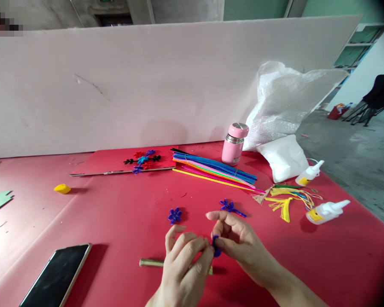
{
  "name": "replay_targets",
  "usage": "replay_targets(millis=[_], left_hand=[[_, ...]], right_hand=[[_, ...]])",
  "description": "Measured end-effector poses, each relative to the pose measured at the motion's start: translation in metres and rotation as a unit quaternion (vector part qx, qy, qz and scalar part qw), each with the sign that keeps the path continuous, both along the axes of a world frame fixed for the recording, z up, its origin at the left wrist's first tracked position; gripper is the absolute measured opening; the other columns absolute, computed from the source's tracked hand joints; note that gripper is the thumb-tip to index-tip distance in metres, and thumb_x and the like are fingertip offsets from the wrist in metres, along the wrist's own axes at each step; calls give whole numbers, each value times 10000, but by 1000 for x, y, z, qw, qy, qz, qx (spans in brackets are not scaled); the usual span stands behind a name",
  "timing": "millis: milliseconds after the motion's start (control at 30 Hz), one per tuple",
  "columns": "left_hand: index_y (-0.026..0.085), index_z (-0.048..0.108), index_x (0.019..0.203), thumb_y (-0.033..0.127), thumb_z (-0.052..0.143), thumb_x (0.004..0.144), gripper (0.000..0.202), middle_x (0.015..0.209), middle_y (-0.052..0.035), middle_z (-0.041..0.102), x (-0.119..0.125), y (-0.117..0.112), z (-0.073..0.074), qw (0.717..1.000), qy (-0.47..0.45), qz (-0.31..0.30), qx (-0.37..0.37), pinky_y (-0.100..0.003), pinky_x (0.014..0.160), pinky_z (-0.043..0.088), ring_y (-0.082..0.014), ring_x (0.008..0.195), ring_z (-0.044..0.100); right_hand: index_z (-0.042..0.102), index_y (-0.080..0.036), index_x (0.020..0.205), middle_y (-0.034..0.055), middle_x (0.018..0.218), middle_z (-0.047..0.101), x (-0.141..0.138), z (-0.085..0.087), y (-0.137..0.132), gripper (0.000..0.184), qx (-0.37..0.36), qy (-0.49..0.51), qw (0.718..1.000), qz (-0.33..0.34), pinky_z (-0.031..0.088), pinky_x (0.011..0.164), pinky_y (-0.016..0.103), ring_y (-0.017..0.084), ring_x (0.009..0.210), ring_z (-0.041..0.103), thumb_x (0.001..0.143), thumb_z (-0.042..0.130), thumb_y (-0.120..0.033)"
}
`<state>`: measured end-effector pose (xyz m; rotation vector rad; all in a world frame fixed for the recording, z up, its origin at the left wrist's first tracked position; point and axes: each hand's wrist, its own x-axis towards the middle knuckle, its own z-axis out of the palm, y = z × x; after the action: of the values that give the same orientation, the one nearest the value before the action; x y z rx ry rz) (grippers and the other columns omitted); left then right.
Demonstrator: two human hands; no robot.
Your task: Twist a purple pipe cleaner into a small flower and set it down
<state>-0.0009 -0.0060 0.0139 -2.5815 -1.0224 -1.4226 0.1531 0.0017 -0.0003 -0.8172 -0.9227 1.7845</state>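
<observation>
Between my two hands is a small dark purple pipe cleaner piece (216, 247), bent into a curl. My right hand (243, 245) pinches it between thumb and fingers, its index finger raised. My left hand (187, 260) is closed at the piece's left side, its fingertips pressed together and partly hidden. Beneath the left hand lies a tan-green stick-like thing (151, 262), mostly covered. Just beyond the hands, a purple pipe cleaner flower (174, 215) and a purple pipe cleaner sprig with a stem (231, 207) rest on the red tabletop (121, 226).
Farther back are a colourful pipe cleaner bundle (214, 167), a red board (96, 164) bearing pipe cleaner shapes, and a pink flask (233, 149). Glue bottles (323, 213) and tassels (284, 200) lie right. A phone (59, 275) and yellow object (62, 189) lie left. A white partition (131, 89) stands behind.
</observation>
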Motion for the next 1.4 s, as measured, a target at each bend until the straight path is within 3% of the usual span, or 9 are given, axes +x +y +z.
replay_targets(millis=[200, 567, 800, 1000, 1233, 1400], left_hand=[[183, 563, 852, 18, 520, 743, 202, 682, 12, 642, 0, 2, -2, 1000, 3, 11, -6, -369, 837, 364, -110, 613, 580], [187, 562, 805, 26, 538, 733, 177, 632, 29, 608, 1, 5, 0, 1000, 10, -2, -16, -358, 822, 374, -102, 575, 532], [158, 537, 787, -20, 534, 711, 194, 622, 1, 547, 0, 8, -2, 996, -25, -57, -71, -285, 632, 408, -113, 583, 459], [171, 513, 751, 33, 530, 742, 138, 622, 1, 516, 2, 7, -5, 984, -67, -43, -159, -241, 566, 415, -113, 572, 457], [174, 503, 678, 146, 516, 784, 111, 617, 10, 499, 4, 5, -8, 939, -122, -16, -322, -199, 525, 411, -104, 560, 471], [141, 554, 679, 274, 564, 766, 158, 606, 2, 516, 7, 8, -17, 841, -235, -15, -487, -205, 520, 413, -106, 568, 469]], right_hand=[[552, -208, 1040, -37, 691, 504, 1, 0, 1, 403, -5, -24, 1000, -14, 352, 569, 208, 75, 595, 436, 676, 716, -259], [538, -175, 1019, -45, 644, 489, -1, 2, 1, 371, -16, -19, 999, -26, 329, 554, 214, 76, 579, 420, 695, 693, -267], [501, -159, 1050, -46, 640, 487, -2, 2, 0, 410, -14, -20, 999, -35, 334, 562, 220, 76, 579, 423, 701, 690, -261], [512, -176, 1038, -43, 654, 472, -3, 5, 0, 395, -5, -43, 998, -48, 351, 561, 218, 84, 582, 433, 702, 683, -293], [527, -204, 1027, -29, 700, 474, -3, 6, -3, 286, 78, -119, 988, -65, 397, 603, 222, 102, 638, 455, 764, 611, -281], [517, -199, 1042, -27, 718, 485, -2, 1, 1, 281, 83, -155, 982, -73, 407, 624, 221, 101, 659, 470, 778, 587, -265]])
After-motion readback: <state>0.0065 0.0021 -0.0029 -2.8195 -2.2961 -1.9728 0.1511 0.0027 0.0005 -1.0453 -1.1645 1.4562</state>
